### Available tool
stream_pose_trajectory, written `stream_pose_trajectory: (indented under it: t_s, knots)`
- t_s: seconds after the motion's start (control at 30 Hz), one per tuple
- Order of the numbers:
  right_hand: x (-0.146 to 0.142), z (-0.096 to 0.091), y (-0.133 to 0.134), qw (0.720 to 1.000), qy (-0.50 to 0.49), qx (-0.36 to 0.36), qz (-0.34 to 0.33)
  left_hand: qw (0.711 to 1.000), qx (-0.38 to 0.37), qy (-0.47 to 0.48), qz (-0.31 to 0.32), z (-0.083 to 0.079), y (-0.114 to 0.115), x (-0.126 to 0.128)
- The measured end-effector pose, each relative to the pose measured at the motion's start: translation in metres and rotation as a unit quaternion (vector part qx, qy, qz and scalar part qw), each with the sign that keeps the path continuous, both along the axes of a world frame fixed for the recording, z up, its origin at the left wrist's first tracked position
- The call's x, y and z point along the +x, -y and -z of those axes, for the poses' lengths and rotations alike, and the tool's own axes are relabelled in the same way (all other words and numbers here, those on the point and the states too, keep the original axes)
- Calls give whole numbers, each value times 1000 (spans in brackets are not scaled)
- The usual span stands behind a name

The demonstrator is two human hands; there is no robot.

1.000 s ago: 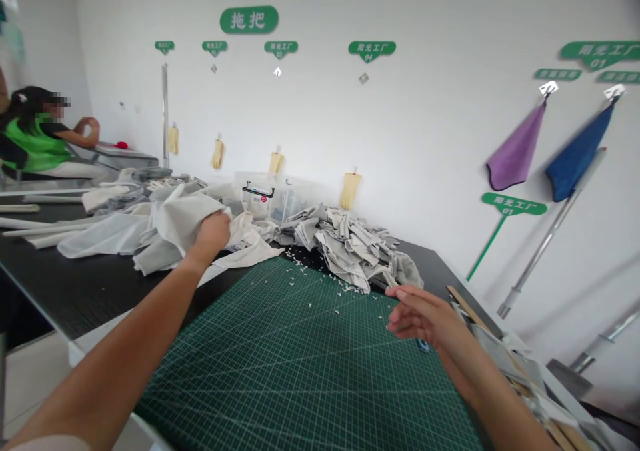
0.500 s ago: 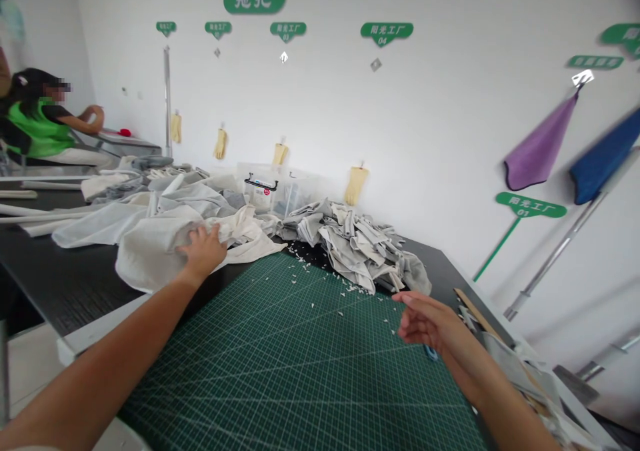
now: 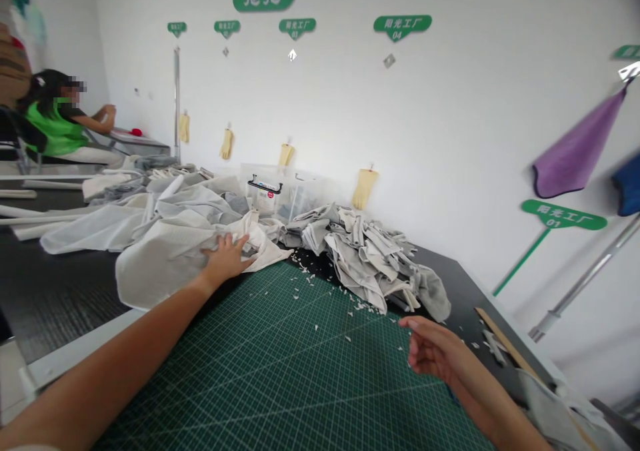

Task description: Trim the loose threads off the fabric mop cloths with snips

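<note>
Left hand (image 3: 227, 264) spread on pale cloth (image 3: 155, 257), centre-left | right hand (image 3: 440, 351) half-curled, seemingly empty, lower right | clippings (image 3: 360, 303), centre: some cutting seemingly done; pale cloth apparently left

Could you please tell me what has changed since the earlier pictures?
The left hand has opened its grip, and the pale cloth it had raised has come down toward the near edge of the black table. The right hand remains above the cutting mat; the gray cloth pile looks unchanged.

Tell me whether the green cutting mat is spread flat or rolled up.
Spread flat. The green cutting mat shows its grid without visible curls; its near edge is out of frame.
</note>
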State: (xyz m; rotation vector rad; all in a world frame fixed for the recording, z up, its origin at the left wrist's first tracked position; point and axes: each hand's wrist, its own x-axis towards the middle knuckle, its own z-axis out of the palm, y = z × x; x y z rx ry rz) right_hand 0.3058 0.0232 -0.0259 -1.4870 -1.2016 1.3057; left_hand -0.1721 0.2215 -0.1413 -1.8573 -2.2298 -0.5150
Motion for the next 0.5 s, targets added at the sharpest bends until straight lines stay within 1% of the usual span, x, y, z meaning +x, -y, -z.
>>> stream_pose_trajectory:
  t_s: [0.1, 0.2, 0.33, 0.5]
  knots:
    - [-5, 4, -10, 1000, -7, -7, -14, 1000, 20, 9, -6, -3, -6, 4]
    - [-12, 6, -18, 999, -5, -14, -39, 999, 36, 15, -30, -6, -13, 1]
    - [-18, 13, -27, 997, 0, -33, -75, 997, 42, 4, -63, -7, -26, -12]
    - [-17, 31, -38, 992, -1, -63, -107, 995, 44, 0, -93, -3, -48, -36]
